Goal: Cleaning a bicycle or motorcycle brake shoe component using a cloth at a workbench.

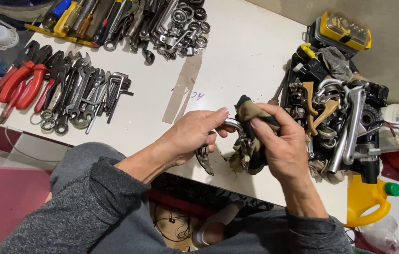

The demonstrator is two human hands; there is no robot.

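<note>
- Table (237, 61): the white top is filling most of the frame, and its near edge is running across the lower middle.
- Parts pile (336, 122): grey metal pieces, cranks and tan rags are lying heaped at the right of the frame. These look unwiped as yet, though that is a judgement.
- Pliers (18, 84): red-handled ones are lying in a row at the upper left, with spanners (75, 96) ranked just beside them and hex keys (117, 89) next along.
- Further tools (129, 23): screwdrivers, wrenches and sockets are lying at the top centre, sorted and well apart from the hands.
- Jug (366, 200): a yellow one with a green cap is standing below the table at the lower right.
- Left hand (192, 136): it is gripping closed around a curved metal part (233, 124) at the centre of the frame, thumb on top.
- Right hand (282, 141): it is gripping closed on a rag (251, 110), pressing the rag against the part.
- Part: it is being held above the table's near edge, between both hands. Its bend is showing bright, and its lower end by the left palm is looking dull.
- Progress, as a judgement: wiping of this piece is partly done, and the pile at the right remains.
</note>
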